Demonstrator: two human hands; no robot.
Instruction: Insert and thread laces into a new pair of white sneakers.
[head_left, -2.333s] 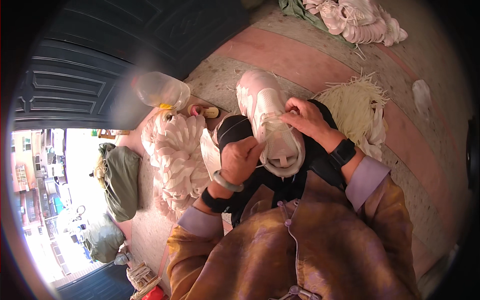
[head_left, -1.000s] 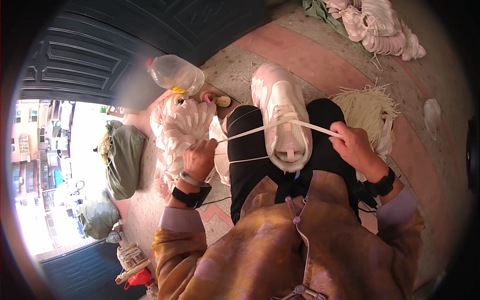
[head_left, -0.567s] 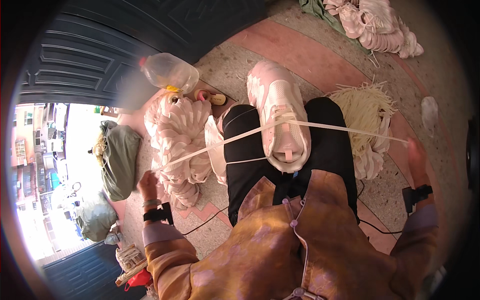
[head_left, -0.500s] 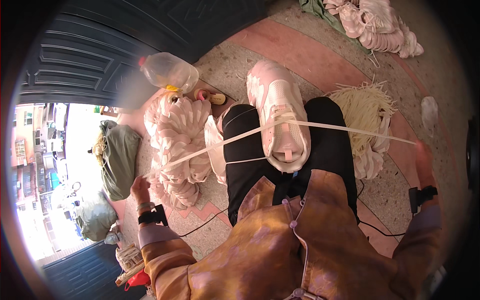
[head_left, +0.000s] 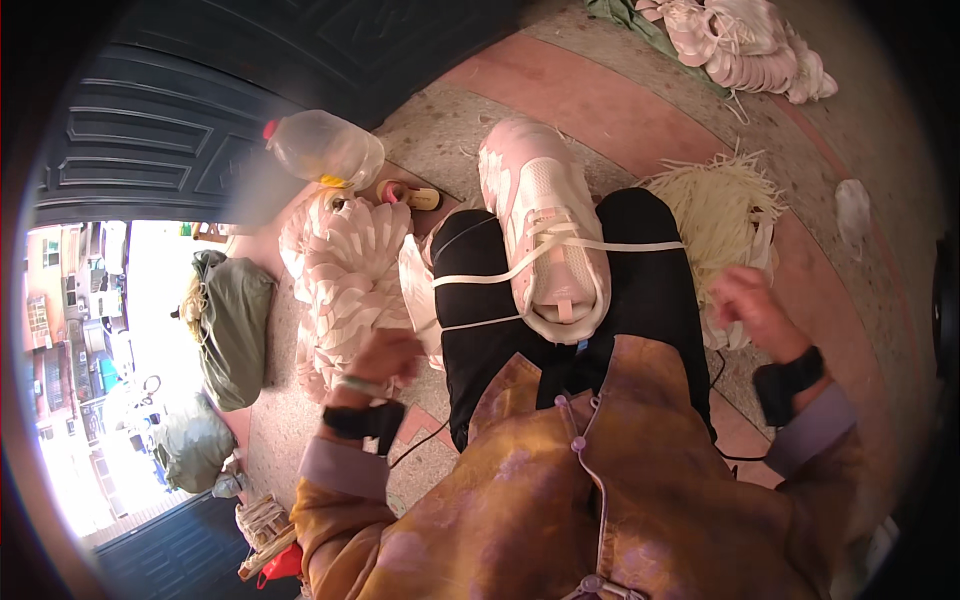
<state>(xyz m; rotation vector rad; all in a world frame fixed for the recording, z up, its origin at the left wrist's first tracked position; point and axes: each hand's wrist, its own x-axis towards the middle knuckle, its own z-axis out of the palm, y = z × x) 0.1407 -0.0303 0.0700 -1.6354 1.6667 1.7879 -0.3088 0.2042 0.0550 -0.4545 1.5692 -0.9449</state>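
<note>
1. A white shoe rests on the person's lap, lying along the black-clad thighs with its toe pointing away from the body.
2. A white lace runs across the shoe's middle, one end trailing left over the left thigh, the other reaching right over the right thigh.
3. The left hand is out to the left of the lap, just beside a heap of pale shoe uppers; it is blurred, the fingers look curled, and I cannot tell whether it pinches the lace end.
4. The right hand is out to the right of the lap, in front of a bundle of cream laces on the floor; it too is blurred, loosely curled, and whether it grips anything cannot be told.
5. Both wrists carry dark bands.
6. A clear plastic bottle with a red cap lies near a dark door, beyond the heap of uppers.
7. A green sack lies on the floor to the left of the heap.
8. More pale shoes are piled at the far right, well apart from the lap.
</note>
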